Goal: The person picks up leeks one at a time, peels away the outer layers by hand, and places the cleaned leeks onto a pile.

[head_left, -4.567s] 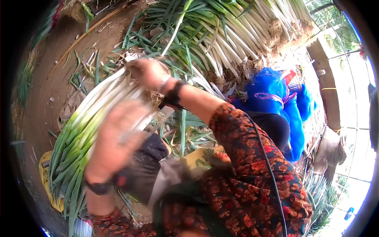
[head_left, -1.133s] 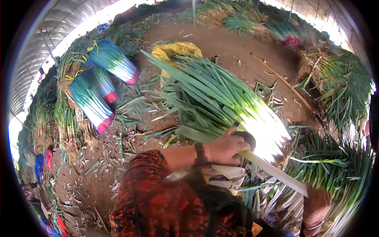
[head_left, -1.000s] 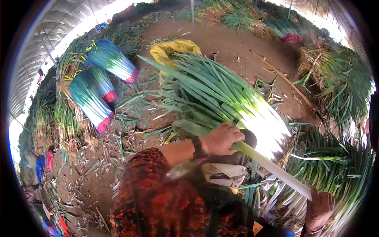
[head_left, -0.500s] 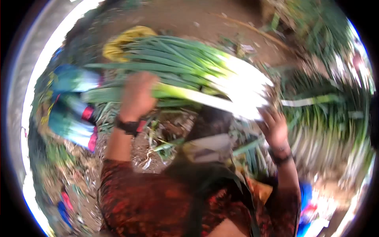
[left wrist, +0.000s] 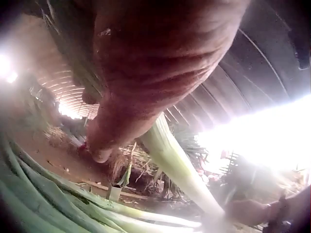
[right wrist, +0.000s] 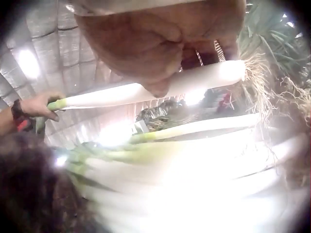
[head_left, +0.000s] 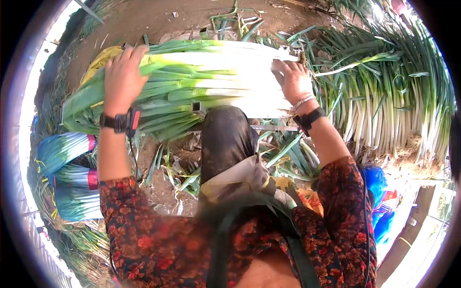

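A single long green onion [right wrist: 104,96] with a thick white shank is held level between both hands, above a heaped bunch of green onions [head_left: 192,91]. My left hand [head_left: 126,79] grips it where the white turns green, its leaves trailing left. My right hand [head_left: 294,84] holds the white shank near the root end, thumb along it in the right wrist view, and the stringy roots [right wrist: 260,80] hang beyond the fingers. The bunch lies across in front of my knee [head_left: 225,139], white ends to the right, washed out by glare.
Metal square posts [head_left: 198,108] poke up beside the bunch. Loose green onions [head_left: 384,96] lie in a wide row at right. Wrapped bundles [head_left: 77,192] lie at left, near a yellow sack [head_left: 102,62]. A blue bag [head_left: 377,185] stands behind my right arm.
Earlier, both hands held the green onion low at the right, beside the bunch. They have swung it left and forward, and it now lies level over the bunch. The head view has turned downward.
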A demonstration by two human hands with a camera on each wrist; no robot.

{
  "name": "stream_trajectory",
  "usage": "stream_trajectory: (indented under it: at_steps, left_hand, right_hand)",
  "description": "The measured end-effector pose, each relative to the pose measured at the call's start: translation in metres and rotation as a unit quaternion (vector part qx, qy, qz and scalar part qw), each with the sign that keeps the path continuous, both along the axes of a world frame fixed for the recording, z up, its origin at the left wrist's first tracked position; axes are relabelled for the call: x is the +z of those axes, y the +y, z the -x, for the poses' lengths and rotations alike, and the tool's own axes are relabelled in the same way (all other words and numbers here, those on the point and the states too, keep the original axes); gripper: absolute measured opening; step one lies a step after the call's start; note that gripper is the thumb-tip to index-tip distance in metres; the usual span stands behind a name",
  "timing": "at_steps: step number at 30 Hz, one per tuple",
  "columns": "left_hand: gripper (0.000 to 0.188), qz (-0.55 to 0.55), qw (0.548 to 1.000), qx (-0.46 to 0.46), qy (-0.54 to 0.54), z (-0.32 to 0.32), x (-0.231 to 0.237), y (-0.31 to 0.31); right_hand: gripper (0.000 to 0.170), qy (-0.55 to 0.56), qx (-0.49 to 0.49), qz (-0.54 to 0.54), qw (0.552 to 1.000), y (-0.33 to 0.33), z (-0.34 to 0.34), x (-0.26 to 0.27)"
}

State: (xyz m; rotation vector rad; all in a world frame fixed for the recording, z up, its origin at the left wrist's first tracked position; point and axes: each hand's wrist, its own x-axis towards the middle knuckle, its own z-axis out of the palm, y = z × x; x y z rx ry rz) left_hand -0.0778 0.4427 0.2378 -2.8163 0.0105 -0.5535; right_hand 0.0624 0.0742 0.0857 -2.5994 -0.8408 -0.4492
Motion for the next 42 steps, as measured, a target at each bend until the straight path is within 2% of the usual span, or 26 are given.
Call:
stream_trajectory:
  at_steps: [4, 7, 8, 9, 11, 12, 13, 17, 19, 21, 22, 25, 26, 28, 29, 31, 32, 33, 34, 35, 37, 38, 39, 40, 41, 42]
  left_hand:
    - [0.054, -0.001, 0.999, -0.039, 0.025, -0.065, -0.022, 0.019]
    - [0.052, -0.022, 0.995, -0.074, 0.058, -0.106, -0.087, 0.042]
    - [0.052, 0.124, 0.98, -0.089, 0.125, -0.12, -0.118, 0.052]
    - [0.051, 0.132, 0.979, -0.075, 0.138, -0.126, -0.125, 0.055]
    - [0.049, 0.149, 0.973, -0.048, 0.172, -0.128, -0.138, 0.057]
    - [0.046, 0.199, 0.959, -0.074, 0.185, -0.131, -0.138, 0.064]
    - [0.043, 0.227, 0.949, -0.093, 0.197, -0.135, -0.139, 0.071]
    - [0.038, 0.23, 0.95, -0.095, 0.188, -0.154, -0.156, 0.086]
    - [0.038, 0.206, 0.954, -0.087, 0.201, -0.162, -0.159, 0.09]
    - [0.038, 0.19, 0.954, -0.087, 0.216, -0.167, -0.158, 0.092]
    - [0.04, 0.16, 0.955, -0.058, 0.245, -0.175, -0.156, 0.093]
    - [0.041, 0.024, 0.934, 0.137, 0.33, -0.179, -0.086, -0.011]
    - [0.041, 0.019, 0.947, 0.09, 0.309, -0.176, -0.068, -0.043]
    - [0.039, 0.158, 0.957, -0.158, 0.184, -0.183, -0.066, -0.072]
    - [0.038, 0.245, 0.935, -0.177, 0.184, -0.172, -0.054, -0.112]
    - [0.034, 0.378, 0.872, -0.251, 0.182, -0.134, -0.042, -0.206]
    - [0.031, 0.456, 0.825, -0.264, 0.204, -0.114, -0.055, -0.236]
    - [0.03, 0.493, 0.778, -0.29, 0.26, -0.09, -0.045, -0.28]
    - [0.031, 0.484, 0.751, -0.353, 0.279, -0.079, -0.055, -0.307]
    - [0.03, 0.493, 0.717, -0.405, 0.28, -0.076, -0.074, -0.332]
    - [0.03, 0.512, 0.69, -0.412, 0.302, -0.073, -0.126, -0.372]
    - [0.032, 0.49, 0.707, -0.386, 0.333, -0.071, -0.137, -0.384]
    - [0.034, 0.47, 0.722, -0.356, 0.362, -0.067, -0.145, -0.392]
    - [0.032, 0.485, 0.691, -0.39, 0.368, -0.071, -0.143, -0.395]
    - [0.032, 0.473, 0.708, -0.38, 0.362, -0.079, -0.144, -0.397]
    - [0.032, 0.458, 0.725, -0.37, 0.356, -0.086, -0.146, -0.398]
  right_hand:
    - [0.033, 0.011, -0.086, 0.074, 0.993, 0.014, -0.042, -0.014]
    - [0.031, 0.036, -0.129, 0.163, 0.977, 0.025, -0.078, -0.048]
    - [0.031, 0.053, -0.143, 0.198, 0.968, 0.024, -0.087, -0.061]
    - [0.024, 0.044, -0.115, 0.144, 0.982, 0.022, -0.088, -0.066]
    - [0.024, 0.044, -0.081, 0.199, 0.976, 0.026, -0.103, -0.076]
    - [0.024, 0.058, -0.057, 0.205, 0.975, 0.023, -0.11, -0.08]
    - [0.021, 0.03, 0.015, 0.251, 0.967, 0.017, -0.123, -0.091]
    - [0.021, 0.097, -0.038, 0.331, 0.938, 0.036, -0.114, -0.06]
    - [0.021, 0.047, -0.067, 0.3, 0.95, 0.046, -0.13, -0.096]
    - [0.024, 0.107, -0.118, 0.181, 0.971, 0.044, -0.116, -0.078]
    - [0.025, 0.11, -0.1, 0.17, 0.974, 0.044, -0.123, -0.091]
    - [0.03, 0.141, -0.072, 0.117, 0.98, 0.021, -0.128, -0.087]
    - [0.032, 0.231, -0.056, 0.038, 0.971, 0.007, -0.122, -0.069]
    - [0.032, 0.232, -0.071, -0.138, 0.96, -0.025, -0.081, -0.031]
    - [0.031, 0.224, -0.09, -0.213, 0.947, -0.043, -0.063, -0.012]
    - [0.022, 0.083, -0.072, -0.365, 0.924, -0.08, -0.053, -0.039]
    - [0.016, 0.04, -0.124, -0.355, 0.926, -0.105, -0.045, -0.045]
    - [0.015, 0.063, -0.18, -0.371, 0.909, -0.13, -0.036, -0.055]
    - [0.017, 0.102, -0.242, -0.377, 0.888, -0.158, -0.03, -0.073]
    - [0.02, 0.138, -0.303, -0.314, 0.889, -0.191, -0.03, -0.1]
    - [0.021, 0.199, -0.38, -0.232, 0.873, -0.264, -0.022, -0.149]
    - [0.024, 0.193, -0.4, -0.107, 0.89, -0.312, -0.034, -0.204]
    - [0.028, 0.24, -0.427, -0.018, 0.872, -0.344, -0.024, -0.193]
    - [0.028, 0.231, -0.482, -0.054, 0.843, -0.374, -0.019, -0.2]
    - [0.028, 0.216, -0.536, -0.094, 0.811, -0.406, -0.023, -0.206]
    - [0.03, 0.209, -0.561, -0.046, 0.8, -0.438, -0.029, -0.212]
